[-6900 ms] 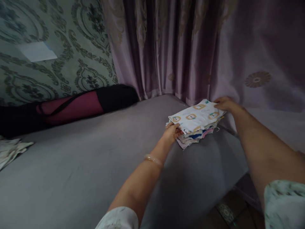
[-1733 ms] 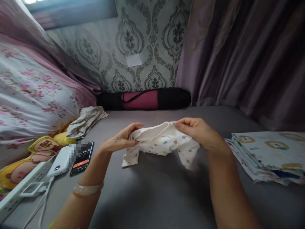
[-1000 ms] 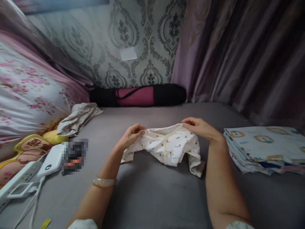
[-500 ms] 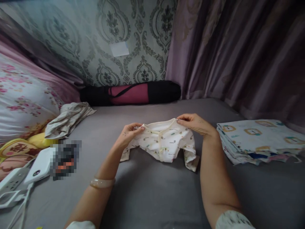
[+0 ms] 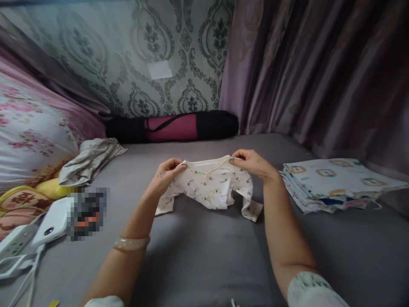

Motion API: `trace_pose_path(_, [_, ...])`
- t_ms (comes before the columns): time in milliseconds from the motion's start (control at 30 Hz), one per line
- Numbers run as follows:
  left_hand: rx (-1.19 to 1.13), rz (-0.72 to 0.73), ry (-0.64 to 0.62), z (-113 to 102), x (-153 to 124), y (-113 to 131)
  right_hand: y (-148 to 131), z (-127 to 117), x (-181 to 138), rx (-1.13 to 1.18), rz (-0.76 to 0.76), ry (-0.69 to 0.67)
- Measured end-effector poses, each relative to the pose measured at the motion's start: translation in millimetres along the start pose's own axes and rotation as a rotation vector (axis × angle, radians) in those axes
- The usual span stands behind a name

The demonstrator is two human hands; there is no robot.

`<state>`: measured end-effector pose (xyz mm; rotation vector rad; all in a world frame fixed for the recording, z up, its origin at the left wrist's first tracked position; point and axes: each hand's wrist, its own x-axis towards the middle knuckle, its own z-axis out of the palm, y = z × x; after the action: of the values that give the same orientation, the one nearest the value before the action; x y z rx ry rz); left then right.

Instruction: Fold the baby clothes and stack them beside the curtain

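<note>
A small white baby shirt with a scattered print and a cream-edged neckline hangs between my hands, its front facing me. My left hand pinches it at the left shoulder beside the collar. At the opposite shoulder, the fingers of my right hand are closed on the fabric. Both sleeves droop, the left one partly behind my hand and the right one bent with its cuff low. Whether the hem touches the grey sheet I cannot tell.
On the right lies a stack of folded printed cloths. A black and maroon long bag runs along the wall. At left are a crumpled cloth, a floral pillow, a white power bank, a power strip and cables.
Both hands have shifted slightly left and up with the shirt, and the neckline is pulled a little wider. The shirt's lower edge has risen. The camera view has moved a little.
</note>
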<state>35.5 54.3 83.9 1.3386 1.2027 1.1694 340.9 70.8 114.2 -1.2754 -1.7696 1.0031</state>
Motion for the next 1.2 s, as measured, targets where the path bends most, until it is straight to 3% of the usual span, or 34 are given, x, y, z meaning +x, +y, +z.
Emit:
trace_pose_path(267, [0.137,-0.105,-0.287,-33,-26,4,-22,-6,-16,-0.105,-0.065,-0.1])
trace_pose_path(433, [0.083,-0.08,-0.114,-40,-35,3,-33,-2,-20,-0.078,-0.124,-0.116])
trace_pose_path(567, [0.07,0.049,-0.013,-38,-38,16,-38,6,-15,-0.11,-0.181,-0.003])
trace_pose_path(667, [0.231,0.25,0.15,-34,-37,37,-48,8,-11,-0.289,-0.301,0.169])
trace_pose_path(767, [0.58,0.568,0.365,-36,-40,72,-68,3,-14,-0.51,-0.413,0.297])
trace_pose_path(867, [0.847,0.83,0.498,-43,-45,106,-88,-5,-21,-0.641,-0.494,0.419])
trace_pose_path(967, [1.012,0.847,0.464,-52,-42,123,-97,-10,-20,-0.715,-0.503,0.491])
trace_pose_path(1067, [1.063,0.751,0.328,-57,-32,120,-96,-12,-11,-0.815,-0.496,0.334])
trace_pose_path(1200, [0.888,0.813,0.414,-57,-18,110,-93,-14,-1,-0.799,-0.536,0.388])
